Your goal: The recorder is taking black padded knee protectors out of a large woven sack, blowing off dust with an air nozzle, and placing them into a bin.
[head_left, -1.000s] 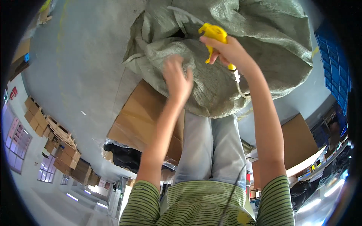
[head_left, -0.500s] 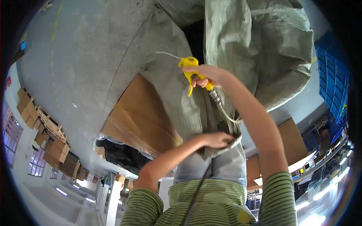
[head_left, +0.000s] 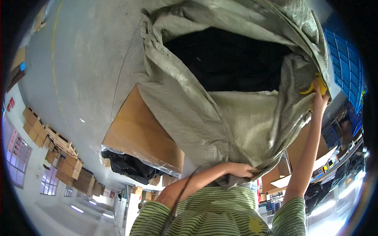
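Sack [head_left: 183, 100] | left grip [head_left: 241, 170]: pinching near edge | right grip [head_left: 321, 98]: holding yellow blowgun [head_left: 322, 85] at right edge

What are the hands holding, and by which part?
Left hand: the green sack, by its near rim. Right hand: the yellow air gun, at the sack's right edge; exact grip unclear.

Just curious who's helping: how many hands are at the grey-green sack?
2: left hand at the near edge of the sack, right hand at its right side with a yellow air gun. Others could be hidden behind the sack.
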